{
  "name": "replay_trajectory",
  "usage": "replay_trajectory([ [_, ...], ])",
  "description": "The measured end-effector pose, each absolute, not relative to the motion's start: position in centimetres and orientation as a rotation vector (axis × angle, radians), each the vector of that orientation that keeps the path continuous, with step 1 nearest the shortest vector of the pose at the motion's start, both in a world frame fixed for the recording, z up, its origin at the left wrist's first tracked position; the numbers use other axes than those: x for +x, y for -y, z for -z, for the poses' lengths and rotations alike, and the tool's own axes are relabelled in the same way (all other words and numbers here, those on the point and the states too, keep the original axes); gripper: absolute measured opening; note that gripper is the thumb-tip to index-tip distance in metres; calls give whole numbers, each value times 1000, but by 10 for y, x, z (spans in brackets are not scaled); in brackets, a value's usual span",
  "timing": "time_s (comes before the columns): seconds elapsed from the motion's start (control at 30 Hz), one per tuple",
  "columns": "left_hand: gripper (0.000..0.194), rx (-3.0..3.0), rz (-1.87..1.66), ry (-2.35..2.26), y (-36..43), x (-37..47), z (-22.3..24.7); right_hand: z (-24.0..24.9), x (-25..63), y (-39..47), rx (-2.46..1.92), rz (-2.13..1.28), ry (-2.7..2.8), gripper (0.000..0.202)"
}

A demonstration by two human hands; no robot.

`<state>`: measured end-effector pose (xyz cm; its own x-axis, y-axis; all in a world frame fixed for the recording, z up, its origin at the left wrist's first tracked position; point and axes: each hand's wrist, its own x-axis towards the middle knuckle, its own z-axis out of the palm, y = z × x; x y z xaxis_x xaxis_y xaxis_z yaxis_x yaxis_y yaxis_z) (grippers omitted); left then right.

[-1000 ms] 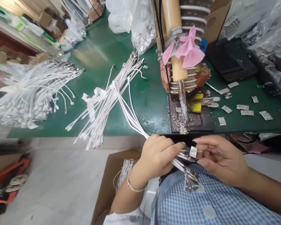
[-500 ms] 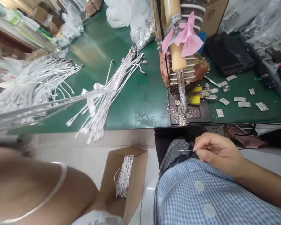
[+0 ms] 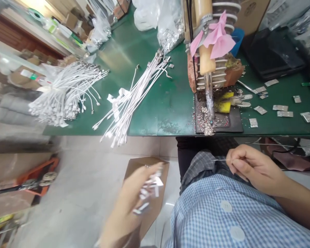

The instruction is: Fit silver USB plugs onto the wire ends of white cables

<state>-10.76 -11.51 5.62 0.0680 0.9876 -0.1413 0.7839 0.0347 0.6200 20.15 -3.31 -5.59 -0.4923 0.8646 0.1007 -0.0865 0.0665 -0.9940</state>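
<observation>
My left hand [image 3: 129, 196], smeared by motion, is low in front of the bench over the cardboard box [image 3: 161, 187]. Its fingers close round a bunch of white cables [image 3: 148, 191], whose pale connector ends show beside the palm. Above my lap, my right hand [image 3: 253, 167] pinches a thin silvery wire [image 3: 220, 159] that sticks out to the left. A wood-handled soldering iron [image 3: 208, 65] points down from its coil stand, over a dark plate [image 3: 235, 125] strewn with solder bits. White cables [image 3: 136, 96] lie crosswise on the green bench [image 3: 167, 100], their lower ends past its edge.
A larger tied bundle of white cables [image 3: 64, 93] lies on the bench's left side. Several small metal connector shells [image 3: 285, 113] are scattered at right, near a black case [image 3: 274, 55]. A yellow sponge [image 3: 224, 103] sits by the iron. Plastic bags [image 3: 170, 31] stand behind.
My left arm has swung from the far left to the front of the bench, bringing the hand into view with cables. The blurred cables stretched across the left have gone. My right hand still pinches the wire.
</observation>
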Motion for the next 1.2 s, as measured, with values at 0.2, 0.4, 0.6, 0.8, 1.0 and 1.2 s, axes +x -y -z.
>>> replay_trajectory([
  [0.2,36,1106,-747,-1204,88,-35,15,37,202,37,-849,-1403,1485,21],
  [0.4,35,877,-847,-1182,71,-1,24,33,193,41,-875,-1394,1453,23],
  [0.6,24,988,-814,-1222,65,1,21,35,184,30,-779,-1128,1761,5],
  [0.8,17,1061,-855,-1160,67,-4,25,35,183,30,-979,-1463,1510,11],
  [1.0,19,1049,-792,-1191,66,-4,20,31,184,30,-974,-1592,1453,17],
  [1.2,20,1117,-807,-1173,66,-6,23,34,182,33,-931,-1504,1492,5],
])
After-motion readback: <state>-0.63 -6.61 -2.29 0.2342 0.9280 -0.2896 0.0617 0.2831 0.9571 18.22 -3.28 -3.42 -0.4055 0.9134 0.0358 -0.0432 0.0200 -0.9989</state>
